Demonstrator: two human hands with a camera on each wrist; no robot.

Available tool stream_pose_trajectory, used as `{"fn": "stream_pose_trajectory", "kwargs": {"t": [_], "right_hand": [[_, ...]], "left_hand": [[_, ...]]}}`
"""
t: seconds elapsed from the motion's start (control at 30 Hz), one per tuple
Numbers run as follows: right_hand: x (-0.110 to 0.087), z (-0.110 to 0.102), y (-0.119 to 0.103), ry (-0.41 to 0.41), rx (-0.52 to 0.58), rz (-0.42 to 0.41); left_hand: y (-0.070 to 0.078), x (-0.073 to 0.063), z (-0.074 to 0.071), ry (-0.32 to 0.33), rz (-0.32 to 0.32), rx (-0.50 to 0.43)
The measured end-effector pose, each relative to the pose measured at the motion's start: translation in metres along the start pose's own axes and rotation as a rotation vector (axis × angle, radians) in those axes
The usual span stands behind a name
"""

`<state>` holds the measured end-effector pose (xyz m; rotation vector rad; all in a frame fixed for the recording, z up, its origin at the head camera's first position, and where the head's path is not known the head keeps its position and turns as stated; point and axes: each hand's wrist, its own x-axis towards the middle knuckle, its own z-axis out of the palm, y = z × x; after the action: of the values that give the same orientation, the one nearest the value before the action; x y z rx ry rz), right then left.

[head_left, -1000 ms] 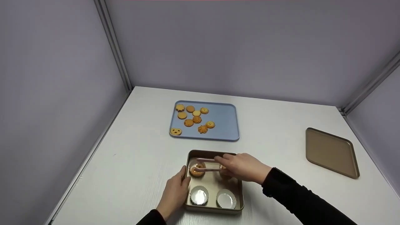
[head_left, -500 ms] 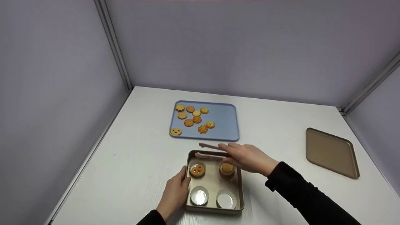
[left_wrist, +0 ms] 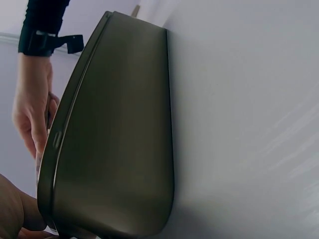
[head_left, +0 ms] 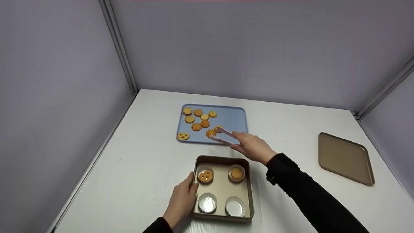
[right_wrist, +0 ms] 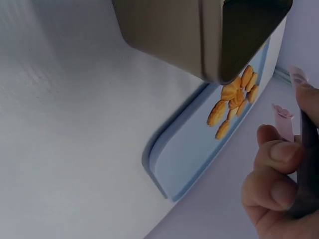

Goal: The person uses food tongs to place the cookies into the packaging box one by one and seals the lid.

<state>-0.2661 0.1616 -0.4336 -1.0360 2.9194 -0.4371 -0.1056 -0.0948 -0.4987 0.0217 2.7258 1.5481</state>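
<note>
My left hand (head_left: 181, 202) holds the left wall of a gold-brown tin box (head_left: 223, 218), thumb at the rim. Four fluted cups sit inside: the back left one bears a button-like cookie (head_left: 205, 176), the back right one a round cookie (head_left: 237, 173). Bare inside are the front left cup (head_left: 207, 203) and front right cup (head_left: 235, 207). Pink tongs (head_left: 221, 141) are in my right hand (head_left: 254, 147), their arms spread. The tips overlap a flower-shaped cookie (head_left: 210, 133) and a ring-patterned cookie (head_left: 218, 128) at the front of the blue tray (head_left: 233, 118).
Several more cookies lie on the blue tray's left half, among them a face cookie (head_left: 183, 136) in the front left corner. A flat brown tray (head_left: 346, 158) rests on the white table (head_left: 139, 155) at far right. Grey panels (head_left: 233, 48) enclose the table.
My right hand has lifted the tongs off the cookie in the back left cup and carried them forward to the blue tray. My left hand stays at the tin.
</note>
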Motion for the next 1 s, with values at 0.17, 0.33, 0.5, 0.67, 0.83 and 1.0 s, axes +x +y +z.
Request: {"fn": "stream_pose_trajectory", "kwargs": {"t": [0.17, 0.33, 0.5, 0.67, 0.83, 1.0], "right_hand": [[0.013, 0.005, 0.003, -0.056, 0.013, 0.073], [0.025, 0.011, 0.006, -0.104, 0.023, 0.118], [0.036, 0.016, 0.007, -0.136, 0.029, 0.132], [0.043, 0.022, 0.009, -0.150, 0.008, 0.113], [0.046, 0.024, 0.008, -0.163, -0.024, 0.123], [0.049, 0.026, 0.005, -0.192, -0.047, 0.135]], "left_hand": [[0.001, 0.000, 0.001, -0.002, -0.002, -0.011], [0.000, -0.001, 0.000, 0.002, 0.003, -0.017], [0.000, -0.001, 0.001, 0.003, -0.009, -0.026], [0.003, -0.002, 0.001, -0.001, -0.025, -0.022], [0.004, -0.001, 0.001, -0.004, -0.026, -0.014], [0.001, -0.001, 0.002, 0.001, -0.012, -0.007]]}}
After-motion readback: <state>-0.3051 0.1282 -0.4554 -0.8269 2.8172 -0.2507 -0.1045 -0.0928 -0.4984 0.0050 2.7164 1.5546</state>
